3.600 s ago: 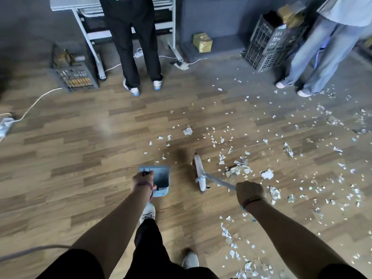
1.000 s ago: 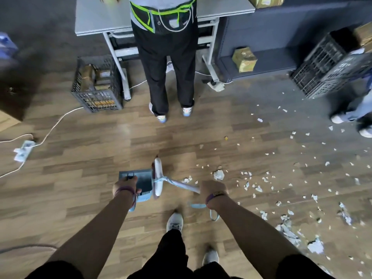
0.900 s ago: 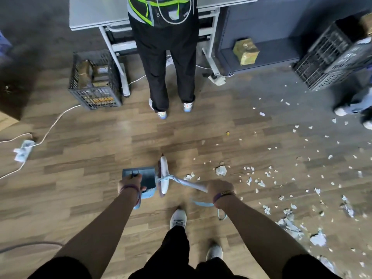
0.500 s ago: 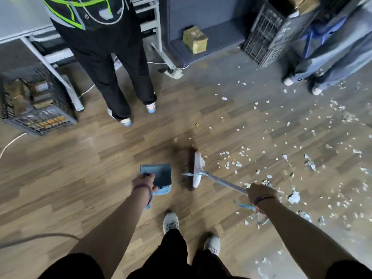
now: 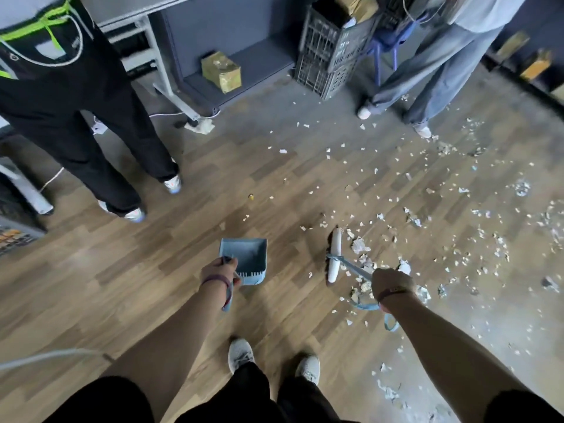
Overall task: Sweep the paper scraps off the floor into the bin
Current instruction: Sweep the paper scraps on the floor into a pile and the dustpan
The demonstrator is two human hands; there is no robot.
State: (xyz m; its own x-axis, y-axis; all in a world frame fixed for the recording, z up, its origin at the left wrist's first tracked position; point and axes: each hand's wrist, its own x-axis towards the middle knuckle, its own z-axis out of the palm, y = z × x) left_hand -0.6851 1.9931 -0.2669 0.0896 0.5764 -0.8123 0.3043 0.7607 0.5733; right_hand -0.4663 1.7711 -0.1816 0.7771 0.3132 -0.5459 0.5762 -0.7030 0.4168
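Black short sleeves [image 5: 100, 401], black trousers [image 5: 259, 398] and pale trainers [image 5: 241, 355] along the bottom edge; a purple wristband [image 5: 217, 280], a second band [image 5: 392, 292] perhaps maroon, mid-frame

I see a workroom or storeroom rather than a home: a metal-framed table [image 5: 166, 80], stacked plastic crates [image 5: 323, 59] stuffed with boxes, a wrapped box [image 5: 221, 71] on a low dark ledge [image 5: 262, 61], and a power strip [image 5: 200, 126] with cables trailing over the wood-look floor [image 5: 91, 270].

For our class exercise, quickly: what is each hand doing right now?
The left hand grips the dustpan by its handle.
The right hand grips the broom by its handle.
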